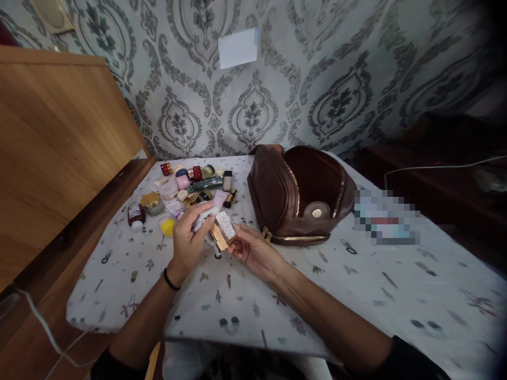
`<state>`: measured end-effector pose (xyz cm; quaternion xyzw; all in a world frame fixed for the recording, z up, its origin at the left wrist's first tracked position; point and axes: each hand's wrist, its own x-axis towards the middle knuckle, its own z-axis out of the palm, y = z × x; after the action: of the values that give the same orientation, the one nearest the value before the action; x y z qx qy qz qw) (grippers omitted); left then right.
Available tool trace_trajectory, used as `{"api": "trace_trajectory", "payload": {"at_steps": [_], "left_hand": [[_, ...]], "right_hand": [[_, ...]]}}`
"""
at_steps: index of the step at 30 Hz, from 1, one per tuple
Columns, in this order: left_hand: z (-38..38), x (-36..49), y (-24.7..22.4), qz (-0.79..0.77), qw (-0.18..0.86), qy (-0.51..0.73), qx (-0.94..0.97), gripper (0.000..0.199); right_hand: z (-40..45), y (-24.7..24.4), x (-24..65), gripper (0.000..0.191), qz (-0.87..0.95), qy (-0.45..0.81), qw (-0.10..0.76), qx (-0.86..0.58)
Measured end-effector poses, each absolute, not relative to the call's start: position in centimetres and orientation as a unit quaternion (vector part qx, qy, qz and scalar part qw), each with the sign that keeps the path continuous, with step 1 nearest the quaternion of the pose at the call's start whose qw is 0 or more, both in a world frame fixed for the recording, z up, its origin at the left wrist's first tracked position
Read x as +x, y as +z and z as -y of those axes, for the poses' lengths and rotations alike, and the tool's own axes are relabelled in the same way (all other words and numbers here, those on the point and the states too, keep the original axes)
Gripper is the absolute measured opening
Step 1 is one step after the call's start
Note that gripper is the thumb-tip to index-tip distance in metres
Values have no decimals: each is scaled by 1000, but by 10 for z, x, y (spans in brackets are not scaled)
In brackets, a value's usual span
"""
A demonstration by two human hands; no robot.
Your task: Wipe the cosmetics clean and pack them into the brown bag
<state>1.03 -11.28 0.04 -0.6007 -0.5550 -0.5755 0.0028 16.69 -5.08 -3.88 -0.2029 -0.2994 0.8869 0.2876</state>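
Observation:
In the middle of the table I hold a small gold case (224,231) with a glittery silver face, tilted between my two hands. My right hand (255,250) grips its right edge between thumb and fingers. My left hand (190,237), with a black band at the wrist, is closed on a crumpled white tissue (202,217) against the case's left side. Just beyond my left hand lie a pink tube (219,199) and a small black-and-gold bottle (230,198). A yellow round item (167,227) lies to its left.
Several jars and bottles cluster at the back left, among them a gold-lidded jar (152,203) and a dark red bottle (137,215). A brown bag (273,195) stands unzipped on the right. Wooden furniture (59,132) borders the table's left; a patterned wall rises behind.

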Motion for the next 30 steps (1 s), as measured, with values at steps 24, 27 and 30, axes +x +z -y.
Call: {"api": "trace_trajectory", "payload": {"at_steps": [24,27,30], "left_hand": [[107,7,-11,524,23,-481,-702,38],[109,7,-11,530,-14,-469,-706,42],[110,6,-13,536,-35,-453,-711,47]], "right_hand": [[41,-41,167,26,200,894,368,-161],[42,-41,166,28,216,886,379,-159],[44,-41,166,31,245,875,387,-158]]}}
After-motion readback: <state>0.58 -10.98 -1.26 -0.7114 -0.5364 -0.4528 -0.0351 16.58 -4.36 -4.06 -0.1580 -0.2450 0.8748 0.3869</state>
